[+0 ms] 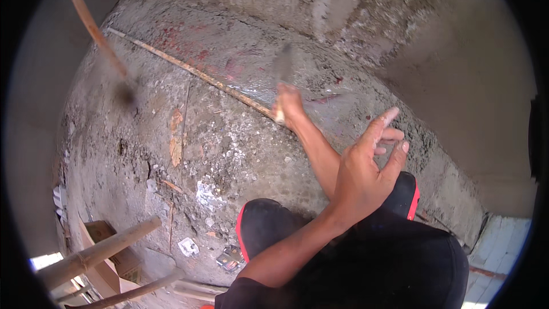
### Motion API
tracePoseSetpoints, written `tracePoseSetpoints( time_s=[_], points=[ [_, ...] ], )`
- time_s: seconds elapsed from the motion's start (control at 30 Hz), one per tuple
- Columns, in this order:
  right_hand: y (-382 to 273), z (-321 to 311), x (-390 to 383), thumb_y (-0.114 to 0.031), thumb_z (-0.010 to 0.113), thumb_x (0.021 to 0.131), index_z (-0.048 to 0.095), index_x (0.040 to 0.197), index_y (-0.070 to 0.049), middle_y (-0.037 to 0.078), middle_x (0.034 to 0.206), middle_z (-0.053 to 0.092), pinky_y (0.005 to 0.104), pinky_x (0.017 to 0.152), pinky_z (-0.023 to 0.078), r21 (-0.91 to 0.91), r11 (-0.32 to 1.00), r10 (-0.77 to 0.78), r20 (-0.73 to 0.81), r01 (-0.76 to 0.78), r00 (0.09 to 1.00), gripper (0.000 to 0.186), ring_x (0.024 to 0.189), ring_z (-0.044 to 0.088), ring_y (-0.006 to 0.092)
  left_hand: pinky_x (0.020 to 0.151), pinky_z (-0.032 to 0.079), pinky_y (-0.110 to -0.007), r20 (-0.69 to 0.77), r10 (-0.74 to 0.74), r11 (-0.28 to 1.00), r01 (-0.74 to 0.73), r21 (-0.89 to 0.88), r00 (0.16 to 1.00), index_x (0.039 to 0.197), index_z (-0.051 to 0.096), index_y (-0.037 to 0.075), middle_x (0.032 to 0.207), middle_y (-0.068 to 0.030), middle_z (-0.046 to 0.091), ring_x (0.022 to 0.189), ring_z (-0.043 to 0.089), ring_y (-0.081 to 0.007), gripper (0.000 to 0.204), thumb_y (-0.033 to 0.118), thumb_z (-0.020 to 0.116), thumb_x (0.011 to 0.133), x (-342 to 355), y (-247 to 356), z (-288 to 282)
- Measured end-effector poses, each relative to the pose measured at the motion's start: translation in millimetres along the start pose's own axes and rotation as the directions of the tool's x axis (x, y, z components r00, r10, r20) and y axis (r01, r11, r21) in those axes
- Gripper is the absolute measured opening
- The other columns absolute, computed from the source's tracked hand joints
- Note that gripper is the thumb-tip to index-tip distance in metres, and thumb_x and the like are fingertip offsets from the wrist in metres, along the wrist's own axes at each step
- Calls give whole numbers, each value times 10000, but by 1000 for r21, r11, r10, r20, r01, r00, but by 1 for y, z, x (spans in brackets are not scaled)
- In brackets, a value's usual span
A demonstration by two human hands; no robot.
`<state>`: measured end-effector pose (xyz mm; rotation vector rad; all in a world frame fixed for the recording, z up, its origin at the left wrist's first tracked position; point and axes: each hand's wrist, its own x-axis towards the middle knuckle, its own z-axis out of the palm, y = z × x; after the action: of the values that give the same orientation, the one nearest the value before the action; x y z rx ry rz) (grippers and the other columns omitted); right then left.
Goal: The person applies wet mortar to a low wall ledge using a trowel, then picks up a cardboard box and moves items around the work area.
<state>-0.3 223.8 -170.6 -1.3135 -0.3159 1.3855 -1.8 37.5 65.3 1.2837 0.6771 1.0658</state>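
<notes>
My right hand (pixel 286 100) grips a trowel by its pale handle (pixel 279 114), its blurred grey blade (pixel 283 63) angled away from me over the rough concrete surface (pixel 217 137). A long, thin, rusty-edged straight strip (pixel 189 67) lies diagonally across that surface, reaching the trowel handle. A wet, shiny patch with reddish smears (pixel 249 91) shows just beyond it. My left hand (pixel 377 154), dusted pale, is raised at the right, crossed over my right forearm, with fingers bent but apart and nothing in them. My knees or shoes and dark clothing fill the lower middle.
Rough walls (pixel 337 6) rise behind and to both sides. A reddish pole (pixel 91 20) hangs at upper left. Bamboo poles (pixel 103 254) and cardboard (pixel 103 234) crowd the lower left, near small litter (pixel 189 247). Pale boards (pixel 503 240) show at lower right.
</notes>
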Motion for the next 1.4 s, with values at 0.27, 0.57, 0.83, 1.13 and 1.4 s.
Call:
tracePoseSetpoints(
  time_s=[0.27, 0.57, 0.83, 1.13, 1.4],
  points=[
    [-49, 5, 92, -233, 622, 1015, 536, 1116, 54, 95, 724, 562, 357, 407, 489, -261, 965, -7, -48, -6, 999, 317, 529, 590, 197, 902, 569, -332, -24, 95, 995, -95, 12, 995, 1447, 492, -67, 1331, -194, 611, 1100, 689, -192, 495, 21, 651, 987, 1, 2, 19],
    [-18, -118, -36, -305, 600, 1036, 451, 1021, -85, 63, 733, 547, 333, 382, 452, 284, 946, -71, -293, 157, 953, 267, 468, 521, 166, 888, 566, -306, 158, -2, 1000, -1, 23, 987, 1438, 505, -70, 1246, -162, 664, 1100, 688, -214, 503, 56, 665, 977, -13, 1, 40],
    [9, -32, -9, -337, 629, 1031, 491, 1209, -14, 54, 703, 547, 348, 375, 461, -281, 957, 103, 112, -68, 988, 394, 458, 525, 181, 841, 567, -360, 232, -20, 994, 45, -102, 972, 1443, 520, -18, 1066, -157, 725, 989, 714, -240, 512, 131, 672, 977, -17, -18, 80],
    [-16, -46, -5, -245, 646, 1019, 528, 1082, -2, 64, 688, 532, 358, 383, 460, 186, 981, 0, -256, 49, 967, 277, 457, 516, 181, 831, 563, -379, 146, 56, 998, -60, 22, 988, 1444, 525, 3, 1048, -139, 736, 967, 721, -258, 508, 143, 664, 976, -19, -20, 71],
    [-41, -132, 43, -223, 624, 1027, 531, 1038, -28, 57, 699, 531, 344, 402, 470, 268, 964, 36, -127, -1, 991, 216, 490, 533, 177, 815, 557, -359, 220, 36, 999, -29, -34, 975, 1443, 527, -7, 1047, -140, 739, 958, 722, -237, 525, 147, 680, 965, -14, -31, 101]
  ],
)
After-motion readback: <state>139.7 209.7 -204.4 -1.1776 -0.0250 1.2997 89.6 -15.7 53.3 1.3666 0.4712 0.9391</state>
